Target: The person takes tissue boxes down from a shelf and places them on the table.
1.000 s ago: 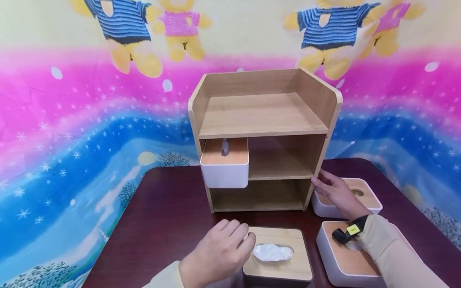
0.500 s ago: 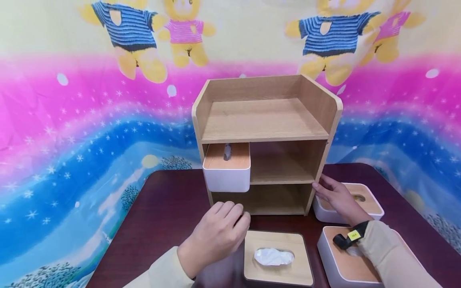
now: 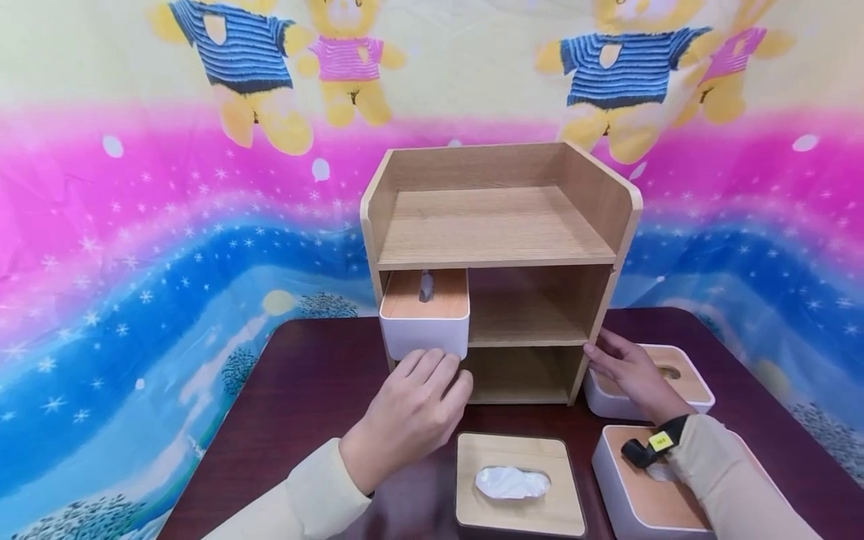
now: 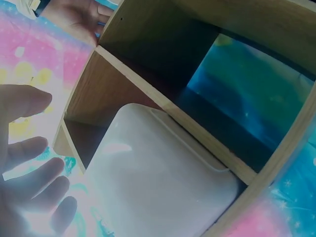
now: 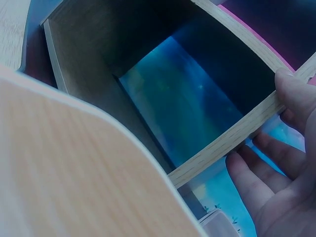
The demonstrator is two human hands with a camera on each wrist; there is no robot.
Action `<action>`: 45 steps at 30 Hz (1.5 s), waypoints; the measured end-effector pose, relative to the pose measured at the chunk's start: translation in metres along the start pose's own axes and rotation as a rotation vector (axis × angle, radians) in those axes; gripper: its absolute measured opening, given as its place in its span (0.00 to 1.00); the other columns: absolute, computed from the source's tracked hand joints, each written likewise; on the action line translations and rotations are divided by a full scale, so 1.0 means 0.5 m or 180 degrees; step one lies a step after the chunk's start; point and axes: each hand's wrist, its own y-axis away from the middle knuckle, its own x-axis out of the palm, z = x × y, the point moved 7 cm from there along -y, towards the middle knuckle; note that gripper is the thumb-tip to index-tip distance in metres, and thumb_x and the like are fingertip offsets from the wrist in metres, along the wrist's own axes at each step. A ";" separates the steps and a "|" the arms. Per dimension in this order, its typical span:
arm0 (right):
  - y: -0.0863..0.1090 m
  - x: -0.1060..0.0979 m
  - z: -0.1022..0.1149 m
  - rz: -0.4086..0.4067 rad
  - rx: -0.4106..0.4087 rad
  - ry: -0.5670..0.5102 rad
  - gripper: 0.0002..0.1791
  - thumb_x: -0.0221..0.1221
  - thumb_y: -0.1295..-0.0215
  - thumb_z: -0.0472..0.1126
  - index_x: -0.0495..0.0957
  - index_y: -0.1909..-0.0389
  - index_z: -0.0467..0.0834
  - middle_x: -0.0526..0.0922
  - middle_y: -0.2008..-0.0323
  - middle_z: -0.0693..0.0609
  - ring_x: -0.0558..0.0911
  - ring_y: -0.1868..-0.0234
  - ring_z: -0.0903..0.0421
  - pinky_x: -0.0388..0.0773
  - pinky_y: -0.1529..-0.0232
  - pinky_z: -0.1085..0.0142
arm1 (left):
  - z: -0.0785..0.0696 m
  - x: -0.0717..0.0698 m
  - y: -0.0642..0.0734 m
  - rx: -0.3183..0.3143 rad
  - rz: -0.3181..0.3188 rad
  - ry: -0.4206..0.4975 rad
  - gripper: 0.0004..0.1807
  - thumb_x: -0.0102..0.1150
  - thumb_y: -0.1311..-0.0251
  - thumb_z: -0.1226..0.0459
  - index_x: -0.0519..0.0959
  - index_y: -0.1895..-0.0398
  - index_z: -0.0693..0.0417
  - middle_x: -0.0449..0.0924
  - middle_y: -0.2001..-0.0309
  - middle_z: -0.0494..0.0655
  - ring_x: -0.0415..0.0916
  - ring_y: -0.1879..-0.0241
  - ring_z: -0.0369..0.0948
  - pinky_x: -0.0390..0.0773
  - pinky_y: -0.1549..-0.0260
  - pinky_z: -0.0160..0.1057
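A wooden desktop shelf (image 3: 499, 225) stands on the dark table. From its middle level, at the left side, a white tissue box (image 3: 424, 330) with a wood-look lid sticks out past the front. My left hand (image 3: 412, 412) is just below and before that box, overlapping its lower edge in the head view. In the left wrist view its fingers (image 4: 47, 185) bend loosely beside the white box (image 4: 163, 173), with a gap between and nothing held. My right hand (image 3: 634, 375) grips the shelf's right side panel, thumb (image 5: 291, 91) on the front edge and fingers along the outside.
A tissue box with a pale wooden lid (image 3: 520, 517) lies in front of the shelf. Two white tissue boxes stand on the right, one (image 3: 695, 394) beside the shelf and one (image 3: 607, 480) under the right forearm. A patterned cloth (image 3: 202, 187) hangs behind the table (image 3: 324, 375).
My left hand has moved up and forward toward the white box on the middle level. The right hand stays on the side panel. The head view has tilted up slightly.
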 end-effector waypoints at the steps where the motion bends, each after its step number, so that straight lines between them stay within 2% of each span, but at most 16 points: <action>1: 0.000 0.000 -0.002 -0.0006 0.0002 0.0003 0.40 0.52 0.27 0.52 0.46 0.24 0.39 0.57 0.31 0.31 0.71 0.38 0.51 0.73 0.44 0.57 | 0.001 0.002 -0.003 0.0020 0.0011 -0.0022 0.11 0.42 0.38 0.67 0.78 0.66 0.58 0.77 0.61 0.54 0.74 0.64 0.50 0.74 0.65 0.44; 3: 0.002 0.001 -0.007 -0.0019 0.0006 0.0007 0.41 0.52 0.27 0.52 0.46 0.24 0.39 0.58 0.31 0.31 0.73 0.41 0.59 0.73 0.45 0.57 | 0.002 0.006 -0.008 0.0071 0.0050 -0.0072 0.12 0.42 0.37 0.68 0.78 0.64 0.58 0.77 0.60 0.54 0.74 0.63 0.50 0.74 0.64 0.44; 5: 0.004 0.003 -0.011 -0.0034 0.0018 0.0026 0.41 0.52 0.27 0.53 0.46 0.24 0.39 0.58 0.31 0.31 0.74 0.43 0.62 0.73 0.45 0.57 | 0.002 0.009 -0.014 0.0131 0.0101 -0.0136 0.12 0.41 0.36 0.69 0.78 0.62 0.58 0.76 0.60 0.55 0.74 0.61 0.51 0.74 0.62 0.45; 7: 0.008 0.005 -0.013 -0.0056 0.0034 0.0067 0.40 0.52 0.27 0.53 0.46 0.24 0.39 0.59 0.31 0.30 0.74 0.43 0.60 0.74 0.45 0.57 | 0.002 0.010 -0.019 0.0175 0.0134 -0.0197 0.13 0.39 0.35 0.70 0.78 0.61 0.58 0.76 0.60 0.55 0.74 0.60 0.51 0.74 0.60 0.46; 9: 0.011 0.007 -0.012 -0.0063 0.0042 0.0091 0.40 0.51 0.27 0.53 0.46 0.23 0.40 0.59 0.31 0.30 0.73 0.40 0.53 0.74 0.45 0.57 | 0.003 0.010 -0.024 0.0181 0.0113 -0.0250 0.14 0.39 0.34 0.71 0.78 0.60 0.58 0.76 0.59 0.55 0.74 0.59 0.52 0.75 0.58 0.46; 13: 0.014 0.008 0.000 -0.0075 0.0069 0.0154 0.40 0.50 0.26 0.54 0.46 0.23 0.41 0.58 0.30 0.31 0.68 0.36 0.40 0.73 0.44 0.55 | 0.010 0.021 -0.036 0.0106 0.0152 -0.0315 0.14 0.40 0.34 0.70 0.78 0.56 0.57 0.75 0.51 0.59 0.73 0.52 0.53 0.73 0.50 0.50; 16: 0.010 0.000 0.013 -0.0089 0.0032 0.0158 0.40 0.51 0.26 0.54 0.46 0.23 0.41 0.58 0.30 0.32 0.70 0.37 0.45 0.73 0.45 0.57 | 0.016 0.037 -0.049 0.0046 0.0260 -0.0386 0.17 0.41 0.35 0.69 0.77 0.50 0.56 0.73 0.44 0.62 0.70 0.46 0.55 0.69 0.44 0.53; 20: -0.001 -0.005 0.017 -0.0072 -0.0028 0.0119 0.40 0.52 0.27 0.53 0.47 0.23 0.40 0.58 0.30 0.32 0.69 0.37 0.46 0.73 0.45 0.59 | 0.027 0.052 -0.057 -0.0046 0.0402 -0.0429 0.21 0.40 0.36 0.67 0.75 0.42 0.56 0.71 0.40 0.62 0.68 0.41 0.55 0.66 0.41 0.55; 21: -0.003 -0.005 0.016 -0.0067 -0.0027 0.0127 0.40 0.52 0.27 0.53 0.46 0.23 0.40 0.58 0.30 0.32 0.68 0.36 0.43 0.73 0.45 0.59 | 0.029 0.055 -0.057 -0.0069 0.0452 -0.0431 0.22 0.40 0.36 0.66 0.74 0.40 0.56 0.70 0.39 0.63 0.67 0.41 0.55 0.65 0.40 0.55; 24: -0.007 -0.006 0.015 -0.0077 -0.0059 0.0099 0.40 0.52 0.27 0.52 0.47 0.24 0.39 0.58 0.31 0.31 0.71 0.38 0.49 0.74 0.46 0.59 | 0.036 0.065 -0.058 -0.0161 0.0541 -0.0439 0.24 0.45 0.36 0.63 0.71 0.37 0.57 0.69 0.38 0.62 0.66 0.39 0.55 0.63 0.38 0.55; 27: -0.007 -0.007 0.014 -0.0093 -0.0083 0.0088 0.40 0.52 0.27 0.51 0.48 0.24 0.38 0.59 0.31 0.31 0.73 0.40 0.57 0.74 0.46 0.60 | 0.042 0.076 -0.060 -0.0222 0.0616 -0.0471 0.29 0.55 0.40 0.57 0.70 0.36 0.58 0.68 0.37 0.62 0.64 0.37 0.55 0.59 0.36 0.56; 29: -0.007 -0.005 0.011 -0.0076 -0.0068 0.0067 0.40 0.52 0.27 0.52 0.47 0.24 0.38 0.58 0.31 0.32 0.72 0.39 0.55 0.73 0.45 0.59 | 0.045 0.082 -0.057 -0.0254 0.0675 -0.0473 0.35 0.61 0.44 0.52 0.69 0.35 0.59 0.67 0.36 0.62 0.62 0.36 0.55 0.57 0.35 0.57; 32: -0.006 0.001 0.007 -0.0038 -0.0009 0.0049 0.40 0.52 0.27 0.52 0.47 0.24 0.38 0.57 0.29 0.32 0.67 0.35 0.44 0.72 0.44 0.56 | 0.046 0.092 -0.050 -0.0279 0.0776 -0.0480 0.44 0.67 0.50 0.45 0.68 0.34 0.61 0.66 0.35 0.62 0.60 0.35 0.56 0.53 0.34 0.58; 35: -0.004 0.005 0.004 -0.0036 0.0033 0.0043 0.41 0.53 0.27 0.52 0.47 0.24 0.38 0.56 0.29 0.32 0.64 0.34 0.37 0.71 0.43 0.53 | 0.048 0.100 -0.042 -0.0348 0.0887 -0.0526 0.47 0.68 0.51 0.43 0.66 0.33 0.62 0.65 0.35 0.63 0.60 0.35 0.56 0.53 0.34 0.58; 41: 0.001 0.004 0.004 -0.0047 0.0053 0.0065 0.41 0.52 0.27 0.52 0.46 0.24 0.38 0.55 0.29 0.31 0.63 0.34 0.35 0.70 0.43 0.52 | 0.053 0.112 -0.038 -0.0556 0.1044 -0.0568 0.52 0.69 0.54 0.42 0.62 0.31 0.64 0.65 0.37 0.62 0.63 0.41 0.55 0.61 0.40 0.56; 45: 0.003 0.002 0.002 -0.0056 0.0053 0.0085 0.40 0.52 0.27 0.52 0.47 0.24 0.38 0.56 0.30 0.31 0.65 0.35 0.38 0.71 0.44 0.54 | 0.052 0.117 -0.042 -0.0572 0.1037 -0.0624 0.54 0.69 0.55 0.42 0.61 0.31 0.65 0.67 0.39 0.61 0.64 0.44 0.55 0.64 0.44 0.54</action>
